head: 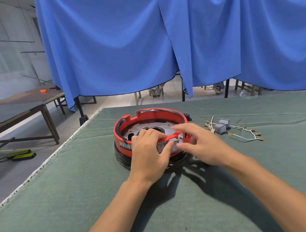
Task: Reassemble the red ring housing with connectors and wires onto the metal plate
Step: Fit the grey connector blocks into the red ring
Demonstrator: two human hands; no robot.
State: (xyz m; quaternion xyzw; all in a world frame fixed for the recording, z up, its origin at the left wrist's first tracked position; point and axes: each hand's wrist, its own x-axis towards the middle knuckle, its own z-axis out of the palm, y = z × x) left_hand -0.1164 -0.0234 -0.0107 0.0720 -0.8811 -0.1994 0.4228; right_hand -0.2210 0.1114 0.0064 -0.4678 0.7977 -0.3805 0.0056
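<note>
Both hands: left (148, 154) grips red ring housing (122, 122) rim around metal plate (166, 128); right (200, 144) spread, blurred.

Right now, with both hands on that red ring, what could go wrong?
1. The left hand grips the near rim of the red ring housing; pushing too hard on the grey connectors there might shift the ring on the metal plate.
2. The right hand is blurred, so its grip is uncertain; a finger could slip.
3. The loose wires could get swept aside.
</note>
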